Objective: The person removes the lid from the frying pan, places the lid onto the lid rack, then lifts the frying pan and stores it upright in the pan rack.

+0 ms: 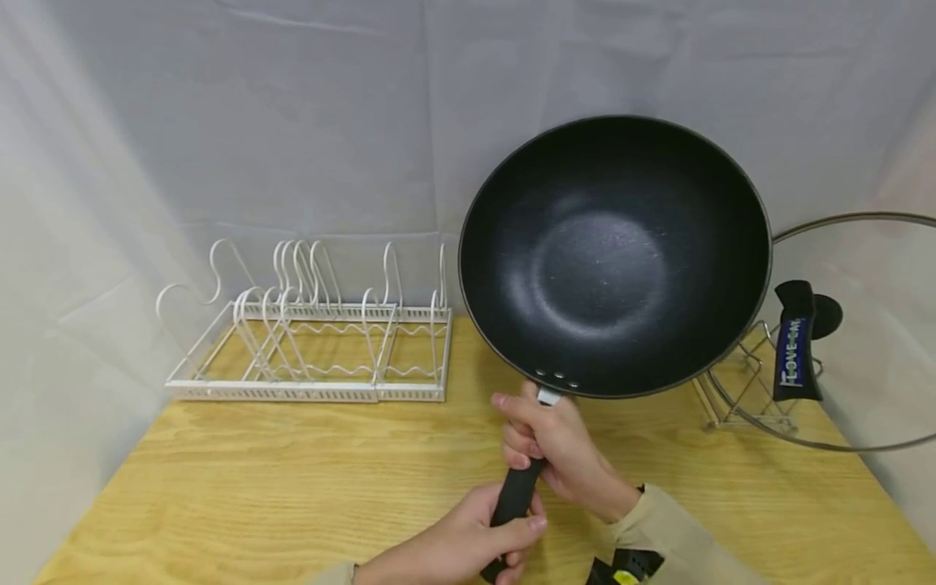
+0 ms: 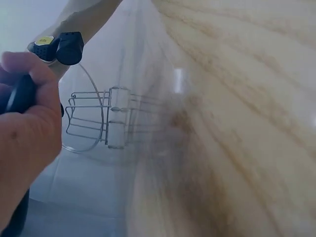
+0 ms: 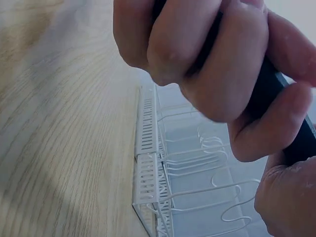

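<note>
A black wok [image 1: 607, 260] is held up off the table, its dark inside facing me in the head view. My right hand [image 1: 559, 443] grips the upper part of its black handle [image 1: 517, 491], close to the rivets and silver collar. Lower down, my left hand [image 1: 475, 532] wraps round the handle's end with the thumb across it. In the right wrist view, curled fingers of the right hand [image 3: 217, 59] close round the handle [image 3: 271, 89]. The left hand [image 2: 29, 128] fills the left edge of its own wrist view.
A white wire rack [image 1: 307, 349] with upright hooped dividers stands at the back left of the wooden table [image 1: 329, 479]. On the right, a glass lid [image 1: 877, 325] with a black knob leans in a small metal wire stand [image 1: 753, 390], partly behind the wok. Pale sheeting [image 1: 329, 122] hangs behind.
</note>
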A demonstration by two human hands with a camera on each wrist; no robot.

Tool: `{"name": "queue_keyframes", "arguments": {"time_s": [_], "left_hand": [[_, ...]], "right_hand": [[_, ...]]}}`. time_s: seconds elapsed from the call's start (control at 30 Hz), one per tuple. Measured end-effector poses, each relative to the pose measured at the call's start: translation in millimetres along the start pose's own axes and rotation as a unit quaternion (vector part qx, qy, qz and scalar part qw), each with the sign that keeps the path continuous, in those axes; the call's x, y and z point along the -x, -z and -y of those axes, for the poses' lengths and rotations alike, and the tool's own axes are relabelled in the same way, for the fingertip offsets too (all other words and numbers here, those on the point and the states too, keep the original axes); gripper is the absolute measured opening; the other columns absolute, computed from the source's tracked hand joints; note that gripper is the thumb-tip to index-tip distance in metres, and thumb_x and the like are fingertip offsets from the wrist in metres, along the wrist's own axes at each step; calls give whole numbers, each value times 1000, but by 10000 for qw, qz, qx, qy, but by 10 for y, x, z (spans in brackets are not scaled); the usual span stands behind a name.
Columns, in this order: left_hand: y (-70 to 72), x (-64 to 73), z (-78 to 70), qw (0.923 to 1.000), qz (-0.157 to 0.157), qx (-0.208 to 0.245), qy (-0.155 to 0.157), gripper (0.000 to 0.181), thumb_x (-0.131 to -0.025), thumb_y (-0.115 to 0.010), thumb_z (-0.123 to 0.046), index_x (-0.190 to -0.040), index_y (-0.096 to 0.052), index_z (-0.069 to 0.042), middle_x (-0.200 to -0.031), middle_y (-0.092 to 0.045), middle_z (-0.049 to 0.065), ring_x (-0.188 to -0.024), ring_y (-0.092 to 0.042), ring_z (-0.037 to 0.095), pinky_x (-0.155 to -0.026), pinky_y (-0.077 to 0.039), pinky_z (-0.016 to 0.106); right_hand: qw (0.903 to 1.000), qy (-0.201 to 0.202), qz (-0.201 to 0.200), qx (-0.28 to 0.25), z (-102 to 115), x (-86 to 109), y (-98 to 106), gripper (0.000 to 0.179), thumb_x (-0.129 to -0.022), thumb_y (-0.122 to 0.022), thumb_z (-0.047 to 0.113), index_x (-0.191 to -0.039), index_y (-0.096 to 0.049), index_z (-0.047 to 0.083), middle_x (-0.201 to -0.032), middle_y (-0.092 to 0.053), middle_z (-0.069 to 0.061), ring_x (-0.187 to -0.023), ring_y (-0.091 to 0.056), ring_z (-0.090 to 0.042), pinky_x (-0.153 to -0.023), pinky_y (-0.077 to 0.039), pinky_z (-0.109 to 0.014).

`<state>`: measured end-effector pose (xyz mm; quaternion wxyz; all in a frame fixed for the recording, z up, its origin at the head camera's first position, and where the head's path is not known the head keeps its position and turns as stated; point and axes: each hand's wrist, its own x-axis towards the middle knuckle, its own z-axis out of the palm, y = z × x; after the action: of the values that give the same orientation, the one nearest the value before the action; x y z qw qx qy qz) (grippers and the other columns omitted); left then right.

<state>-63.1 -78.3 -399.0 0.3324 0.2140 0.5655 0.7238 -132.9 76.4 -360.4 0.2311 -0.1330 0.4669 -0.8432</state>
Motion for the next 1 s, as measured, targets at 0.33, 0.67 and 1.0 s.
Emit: {"name": "queue_keyframes", "arguments": {"time_s": [0.33,0.67,1.0], "left_hand": [[11,63,-1,9904,646,1218,-73,9,-112,-41,-26,-108,-43,-18,-68,-39,-12,-52,-36,-1,-49,-27,17],[5,126,-23,9962,226,839,-61,11,-112,-42,-24,-109,-42,-14,-71,-43,-11,-54,-44,-1,-53,-36,16],[-73,163,-69,9930,-1107,139,388,28,-107,-55,-22,-121,-48,1,-79,-59,-4,-65,-59,6,-63,-51,23]], "right_hand": [[9974,-1,559,-450,6,-60,-41,49,-102,-53,4,-61,-32,20,-51,-34,12,-42,-34,0,-46,-31,-16],[9990,1,427,-151,-53,-104,-95,48,-100,-54,3,-61,-34,21,-51,-36,12,-43,-34,0,-45,-33,-17],[9981,76,-201,576,-127,-151,-141,48,-100,-60,9,-63,-32,18,-51,-35,9,-42,-34,-5,-45,-34,-21]]}}
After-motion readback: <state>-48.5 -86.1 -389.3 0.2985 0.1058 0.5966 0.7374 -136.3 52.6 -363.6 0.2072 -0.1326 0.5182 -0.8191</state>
